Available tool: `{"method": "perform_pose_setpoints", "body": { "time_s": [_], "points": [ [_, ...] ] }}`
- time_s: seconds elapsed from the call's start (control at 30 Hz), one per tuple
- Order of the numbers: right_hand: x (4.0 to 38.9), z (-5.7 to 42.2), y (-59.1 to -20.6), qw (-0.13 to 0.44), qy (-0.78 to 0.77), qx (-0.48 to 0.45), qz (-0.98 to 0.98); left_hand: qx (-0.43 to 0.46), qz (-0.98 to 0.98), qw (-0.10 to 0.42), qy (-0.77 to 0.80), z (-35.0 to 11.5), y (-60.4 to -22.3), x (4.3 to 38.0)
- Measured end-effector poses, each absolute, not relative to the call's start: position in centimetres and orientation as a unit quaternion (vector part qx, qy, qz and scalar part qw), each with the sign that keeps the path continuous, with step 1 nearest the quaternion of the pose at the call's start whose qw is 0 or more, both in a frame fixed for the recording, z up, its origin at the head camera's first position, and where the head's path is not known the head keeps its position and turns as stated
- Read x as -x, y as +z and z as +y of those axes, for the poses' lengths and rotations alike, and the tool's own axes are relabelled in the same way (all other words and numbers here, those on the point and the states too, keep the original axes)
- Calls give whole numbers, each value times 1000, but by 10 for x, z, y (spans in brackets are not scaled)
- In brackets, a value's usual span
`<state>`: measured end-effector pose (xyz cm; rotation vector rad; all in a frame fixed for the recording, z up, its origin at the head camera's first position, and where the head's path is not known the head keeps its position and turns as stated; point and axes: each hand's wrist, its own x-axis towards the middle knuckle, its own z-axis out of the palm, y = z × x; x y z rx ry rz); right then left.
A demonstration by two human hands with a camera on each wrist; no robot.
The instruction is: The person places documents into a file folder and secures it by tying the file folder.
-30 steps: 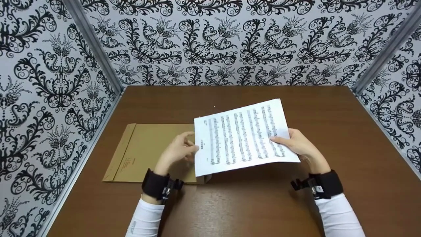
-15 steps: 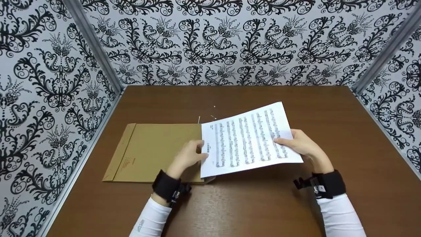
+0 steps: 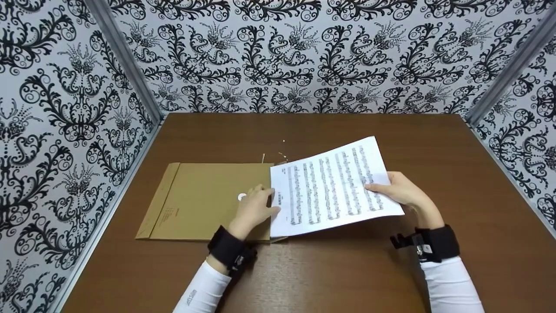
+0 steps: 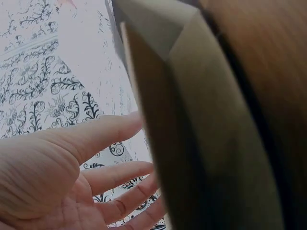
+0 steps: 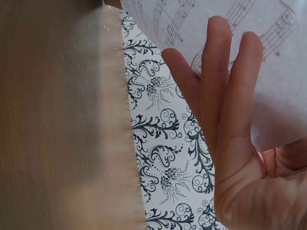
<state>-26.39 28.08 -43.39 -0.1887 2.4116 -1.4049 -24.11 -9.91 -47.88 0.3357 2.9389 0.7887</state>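
Left hand (image 3: 253, 208) farther right, thumb straight

You have room over the bench (image 3: 473, 187) to the right, and behind the sheet of music (image 3: 325, 184) toward the patterned wall (image 3: 299, 56). The envelope (image 3: 204, 195) occupies the left; the sheet bars the gap between your left hand (image 3: 255, 206) and right hand (image 3: 404, 190).
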Motion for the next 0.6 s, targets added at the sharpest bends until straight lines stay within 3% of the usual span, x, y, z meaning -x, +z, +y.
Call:
{"method": "perform_pose_setpoints", "body": {
  "time_s": [0.6],
  "points": [
    [261, 286, -430, 170, -484, 66, 856, -147, 966, 31, 210, -90, -487, 235]
  ]
}}
